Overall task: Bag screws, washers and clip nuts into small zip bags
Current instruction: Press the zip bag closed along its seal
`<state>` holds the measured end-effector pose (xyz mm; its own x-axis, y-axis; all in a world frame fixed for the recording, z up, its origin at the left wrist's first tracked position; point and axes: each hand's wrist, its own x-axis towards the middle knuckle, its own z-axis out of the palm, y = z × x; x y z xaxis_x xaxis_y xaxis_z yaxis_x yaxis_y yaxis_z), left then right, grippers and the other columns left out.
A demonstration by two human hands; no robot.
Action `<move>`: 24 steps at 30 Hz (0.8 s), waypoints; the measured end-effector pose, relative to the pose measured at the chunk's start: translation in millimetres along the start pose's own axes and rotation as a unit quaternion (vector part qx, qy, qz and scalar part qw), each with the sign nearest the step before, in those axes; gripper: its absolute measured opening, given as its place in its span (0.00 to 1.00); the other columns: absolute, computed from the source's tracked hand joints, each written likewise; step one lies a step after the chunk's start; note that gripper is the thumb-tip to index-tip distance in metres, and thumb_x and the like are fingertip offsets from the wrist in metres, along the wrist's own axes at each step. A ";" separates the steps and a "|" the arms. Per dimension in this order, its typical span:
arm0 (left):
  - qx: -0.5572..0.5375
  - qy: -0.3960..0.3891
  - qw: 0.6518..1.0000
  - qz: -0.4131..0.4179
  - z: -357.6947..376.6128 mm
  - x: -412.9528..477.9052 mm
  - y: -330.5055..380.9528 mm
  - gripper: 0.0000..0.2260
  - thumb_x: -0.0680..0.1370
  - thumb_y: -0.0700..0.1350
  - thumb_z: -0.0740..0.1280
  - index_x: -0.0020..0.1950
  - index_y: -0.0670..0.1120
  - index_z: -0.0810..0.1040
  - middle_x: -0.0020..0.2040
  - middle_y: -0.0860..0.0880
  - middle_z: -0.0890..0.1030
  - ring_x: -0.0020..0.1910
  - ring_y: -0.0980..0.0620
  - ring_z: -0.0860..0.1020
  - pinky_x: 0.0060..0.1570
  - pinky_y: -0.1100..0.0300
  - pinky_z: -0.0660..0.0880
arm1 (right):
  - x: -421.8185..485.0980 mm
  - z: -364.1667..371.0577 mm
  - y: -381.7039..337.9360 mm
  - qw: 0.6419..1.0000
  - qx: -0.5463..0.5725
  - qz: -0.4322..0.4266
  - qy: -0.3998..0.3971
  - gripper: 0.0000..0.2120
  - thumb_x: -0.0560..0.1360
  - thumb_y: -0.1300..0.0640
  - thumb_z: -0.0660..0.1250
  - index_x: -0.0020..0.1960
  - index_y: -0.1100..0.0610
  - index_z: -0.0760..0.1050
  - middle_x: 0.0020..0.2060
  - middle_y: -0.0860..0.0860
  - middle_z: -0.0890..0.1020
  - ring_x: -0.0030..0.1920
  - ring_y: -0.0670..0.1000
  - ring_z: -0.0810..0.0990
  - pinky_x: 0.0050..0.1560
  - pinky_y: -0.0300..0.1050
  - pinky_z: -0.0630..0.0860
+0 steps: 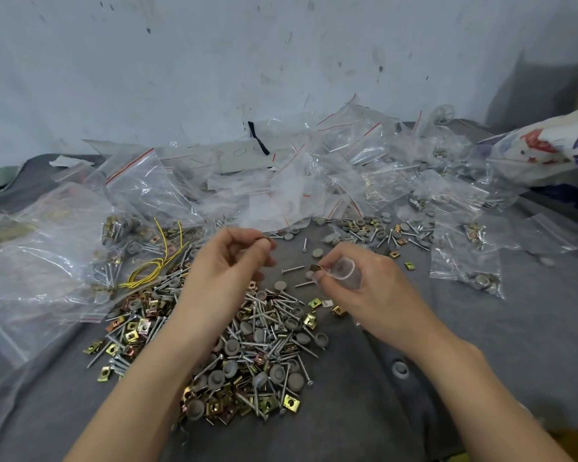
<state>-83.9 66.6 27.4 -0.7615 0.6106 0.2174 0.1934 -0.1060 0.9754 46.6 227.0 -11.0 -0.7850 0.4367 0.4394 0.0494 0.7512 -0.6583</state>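
Because the mixed heap of silver screws, grey round washers and brass-yellow square clip nuts (254, 355) lies loose toward the near edge of the crumpled grey cloth (447, 378), a forearm dragged across it could well scatter pieces into the folds or off the edge.

Just beyond the heap, both hands hang above the cloth's middle. The left hand (227, 265) has its fingers curled, thumb and forefinger pinching a small brownish piece (264, 240); which kind it is I cannot tell. The right hand (367, 288) grips a small clear zip bag (346, 273) with its mouth turned toward the left hand, and its fingertips also nip a brass clip nut (314, 268) at that mouth. The likeliest slip, I judge, is here: the limp bag mouth may fold shut, so the nut falls back among the loose screws below and the count goes wrong.

The bag looks thin, glossy and near empty.

Left of the hands lies a yellow wire loop (154, 275). Toward the right edge sit filled clear bags (464, 258) with hardware bunched in their corners. Along the far edge sprawls a drift of empty red-striped zip bags (297, 181), against a stained pale wall (214, 61).
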 end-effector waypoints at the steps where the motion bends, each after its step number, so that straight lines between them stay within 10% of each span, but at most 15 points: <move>1: 0.006 0.000 1.000 -0.001 -3.6 1.0 1.8 0.03 0.79 0.38 0.67 0.52 0.42 0.77 0.43 0.46 0.84 0.39 0.54 0.82 0.38 0.63 0.77 | -0.8 -1.0 0.9 1.000 0.002 0.003 0.003 0.05 0.77 0.46 0.71 0.47 0.44 0.76 0.45 0.32 0.79 0.45 0.38 0.78 0.44 0.33 0.71; 8: 0.277 -0.106 0.951 0.089 12.8 -9.4 -11.2 0.06 0.80 0.45 0.66 0.50 0.55 0.80 0.37 0.60 0.80 0.34 0.61 0.76 0.35 0.70 0.69 | -3.1 -0.4 -2.8 1.000 0.005 -0.026 -0.015 0.04 0.77 0.45 0.70 0.50 0.44 0.78 0.49 0.34 0.78 0.51 0.39 0.79 0.50 0.36 0.73; 16: 0.336 -0.098 0.926 0.143 12.4 -10.2 -9.0 0.09 0.78 0.46 0.69 0.45 0.61 0.76 0.41 0.65 0.80 0.37 0.64 0.77 0.36 0.74 0.68 | -3.3 -0.9 -1.4 0.999 0.016 -0.030 -0.015 0.08 0.76 0.44 0.70 0.54 0.42 0.78 0.51 0.35 0.79 0.55 0.39 0.79 0.55 0.39 0.74; 24: 0.300 -0.077 0.934 0.180 14.4 -8.5 5.9 0.06 0.78 0.45 0.70 0.48 0.57 0.79 0.38 0.67 0.78 0.32 0.67 0.74 0.34 0.76 0.66 | -4.9 -1.5 -5.2 0.999 -0.044 -0.009 -0.029 0.36 0.72 0.36 0.66 0.76 0.36 0.57 0.67 0.38 0.75 0.65 0.41 0.74 0.65 0.47 0.71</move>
<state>-67.4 72.0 30.7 -0.4907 0.7313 0.4738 0.7665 0.1037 0.6338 51.2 221.7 -8.8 -0.8209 0.3949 0.4126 0.0867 0.8002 -0.5934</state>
